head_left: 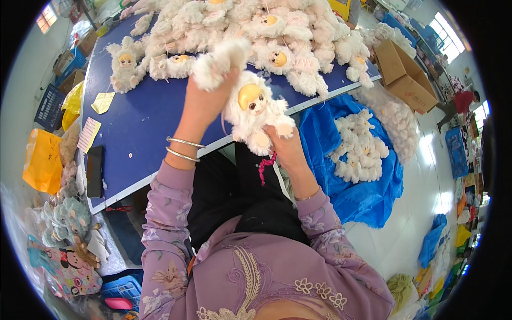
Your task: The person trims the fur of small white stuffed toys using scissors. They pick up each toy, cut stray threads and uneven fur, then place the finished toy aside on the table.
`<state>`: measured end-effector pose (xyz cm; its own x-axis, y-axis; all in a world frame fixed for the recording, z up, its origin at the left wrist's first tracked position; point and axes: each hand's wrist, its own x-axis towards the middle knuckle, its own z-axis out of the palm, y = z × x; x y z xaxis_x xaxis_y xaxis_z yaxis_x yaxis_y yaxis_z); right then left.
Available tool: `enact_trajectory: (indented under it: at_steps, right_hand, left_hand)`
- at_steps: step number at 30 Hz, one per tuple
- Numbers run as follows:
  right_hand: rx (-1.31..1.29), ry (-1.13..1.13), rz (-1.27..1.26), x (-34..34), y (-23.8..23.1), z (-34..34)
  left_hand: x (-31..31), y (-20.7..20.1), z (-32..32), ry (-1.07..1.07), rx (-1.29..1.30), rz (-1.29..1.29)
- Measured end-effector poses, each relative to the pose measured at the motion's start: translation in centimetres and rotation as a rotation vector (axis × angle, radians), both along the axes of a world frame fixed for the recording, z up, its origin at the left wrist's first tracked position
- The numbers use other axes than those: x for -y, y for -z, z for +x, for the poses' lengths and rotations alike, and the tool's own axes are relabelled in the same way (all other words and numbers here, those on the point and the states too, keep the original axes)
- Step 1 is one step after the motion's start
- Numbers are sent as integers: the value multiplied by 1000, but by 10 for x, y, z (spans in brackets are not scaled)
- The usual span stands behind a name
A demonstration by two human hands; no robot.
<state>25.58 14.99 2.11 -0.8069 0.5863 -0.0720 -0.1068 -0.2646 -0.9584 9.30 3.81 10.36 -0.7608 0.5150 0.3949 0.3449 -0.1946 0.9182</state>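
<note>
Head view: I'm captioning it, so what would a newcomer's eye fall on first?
Probably the fluffy white plush doll with a yellow forehead, between the left hand and right hand at centre. Next, the heap of white plush toys at the far side of the blue tabletop, then the crumpled blue plastic sheet at right.
</note>
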Motion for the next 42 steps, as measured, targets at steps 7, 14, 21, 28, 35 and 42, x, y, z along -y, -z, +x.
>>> enact_trajectory:
  at_steps: [7,14,21,28,35,42]
  right_hand:
    - [-159,30,-49,9,-5,-12]
    - [-185,97,328,3,10,-18]
    - [22,251,692,3,6,9]
    - [89,99,362,-14,6,11]
    - [130,-22,41,-21,0,22]
    - [69,-196,-219,-28,1,27]
  left_hand:
    - [1,46,22,505,679,293]
    - [-2,62,31,358,623,220]
    - [-2,63,32,232,479,157]
    - [5,55,40,194,332,41]
    - [7,46,53,248,425,52]
    - [8,47,51,235,249,-12]
